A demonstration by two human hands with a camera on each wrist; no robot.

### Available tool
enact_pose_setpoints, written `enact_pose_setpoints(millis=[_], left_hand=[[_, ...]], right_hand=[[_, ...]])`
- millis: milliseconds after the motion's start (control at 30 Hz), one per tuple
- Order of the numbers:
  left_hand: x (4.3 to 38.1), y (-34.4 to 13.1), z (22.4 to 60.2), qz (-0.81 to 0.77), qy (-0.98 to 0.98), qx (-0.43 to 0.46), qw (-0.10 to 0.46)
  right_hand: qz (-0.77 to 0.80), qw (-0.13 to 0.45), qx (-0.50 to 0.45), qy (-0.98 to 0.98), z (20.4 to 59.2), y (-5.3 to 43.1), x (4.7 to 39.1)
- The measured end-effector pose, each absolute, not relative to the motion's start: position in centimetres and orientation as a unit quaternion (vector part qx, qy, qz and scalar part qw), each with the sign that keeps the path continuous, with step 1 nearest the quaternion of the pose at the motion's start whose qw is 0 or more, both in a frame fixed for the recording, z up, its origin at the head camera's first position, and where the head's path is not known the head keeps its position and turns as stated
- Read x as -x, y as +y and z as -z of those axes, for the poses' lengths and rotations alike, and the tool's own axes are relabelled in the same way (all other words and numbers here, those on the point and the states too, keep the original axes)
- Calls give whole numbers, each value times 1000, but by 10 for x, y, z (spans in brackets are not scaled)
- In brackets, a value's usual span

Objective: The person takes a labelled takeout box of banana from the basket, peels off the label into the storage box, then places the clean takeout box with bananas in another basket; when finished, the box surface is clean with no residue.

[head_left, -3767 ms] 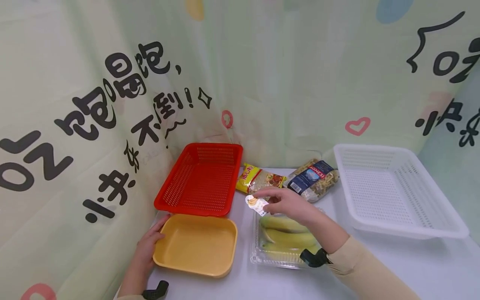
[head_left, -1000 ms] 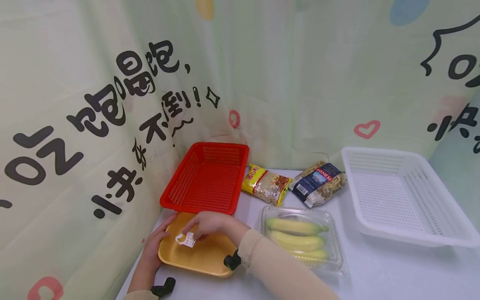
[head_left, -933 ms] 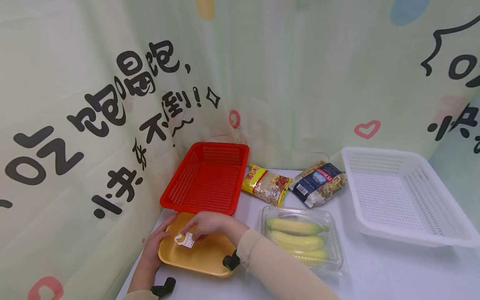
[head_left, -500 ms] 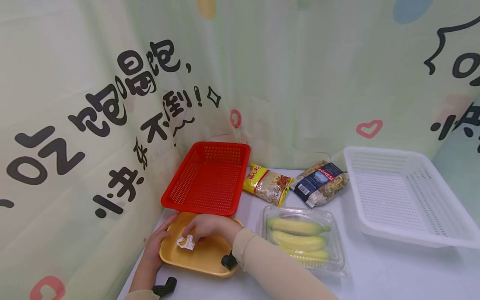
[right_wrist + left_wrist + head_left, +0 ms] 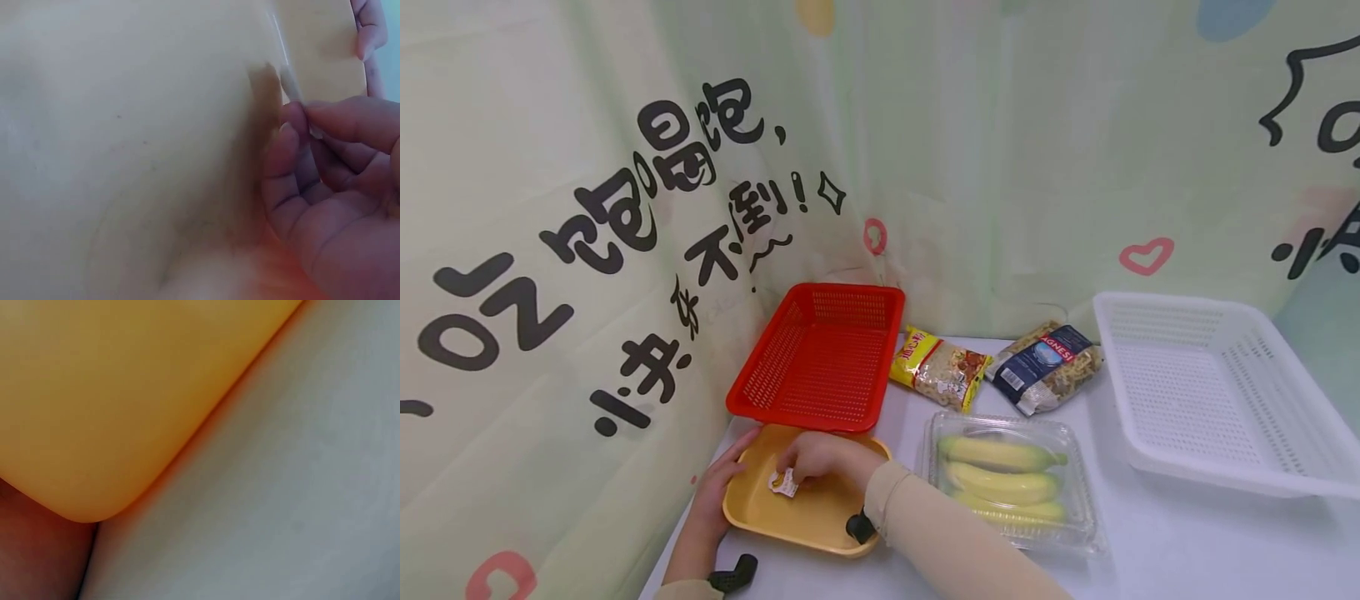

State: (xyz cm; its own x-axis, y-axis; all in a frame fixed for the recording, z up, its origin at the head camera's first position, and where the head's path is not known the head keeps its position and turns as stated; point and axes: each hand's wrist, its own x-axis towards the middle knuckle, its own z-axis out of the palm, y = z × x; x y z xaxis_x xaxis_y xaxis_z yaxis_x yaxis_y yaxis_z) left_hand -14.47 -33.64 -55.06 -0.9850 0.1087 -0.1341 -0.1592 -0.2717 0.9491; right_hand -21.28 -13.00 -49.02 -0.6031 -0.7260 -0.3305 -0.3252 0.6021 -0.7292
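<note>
A small white card with a banana picture [image 5: 783, 482] is inside the yellow plastic basin [image 5: 760, 528], in the head view. My right hand [image 5: 820, 457] pinches the card between thumb and finger, low over the basin's floor. Close up in the right wrist view, the thumb and fingers [image 5: 337, 169] meet on the thin card, seen nearly edge-on. On the basin's left side, my left hand [image 5: 717, 487] holds the rim, thumb at the edge and the other fingers along the outside wall. The left wrist view is mostly filled by the basin's outer wall [image 5: 112, 394].
Behind the basin stands a red perforated basket [image 5: 820, 375]. A clear clamshell box of bananas [image 5: 1003, 483] sits to the right. Further back lie a yellow pasta bag [image 5: 942, 369] and a blue-labelled Agnesi bag [image 5: 1045, 367]. At far right is a white basket [image 5: 1180, 408].
From above the banana box, my right hand has carried the card left and down into the basin. Lately hand and card have shifted slightly. My left hand stays at the basin's rim.
</note>
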Motion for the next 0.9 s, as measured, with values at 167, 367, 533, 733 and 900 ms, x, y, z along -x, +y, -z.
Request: enact_pose_setpoints(millis=[167, 367, 533, 733, 900], left_hand=[[144, -336, 550, -790, 607, 33, 82], [144, -333, 547, -782, 614, 63, 83], [144, -332, 546, -783, 613, 69, 84], [145, -333, 547, -784, 614, 53, 80], [145, -333, 548, -780, 619, 52, 78]], right_hand=[[303, 294, 308, 853, 495, -134, 211], [278, 274, 316, 865, 498, -136, 210], [253, 251, 345, 868, 501, -136, 210], [229, 228, 370, 871, 504, -138, 208], [217, 221, 373, 875, 504, -140, 206]])
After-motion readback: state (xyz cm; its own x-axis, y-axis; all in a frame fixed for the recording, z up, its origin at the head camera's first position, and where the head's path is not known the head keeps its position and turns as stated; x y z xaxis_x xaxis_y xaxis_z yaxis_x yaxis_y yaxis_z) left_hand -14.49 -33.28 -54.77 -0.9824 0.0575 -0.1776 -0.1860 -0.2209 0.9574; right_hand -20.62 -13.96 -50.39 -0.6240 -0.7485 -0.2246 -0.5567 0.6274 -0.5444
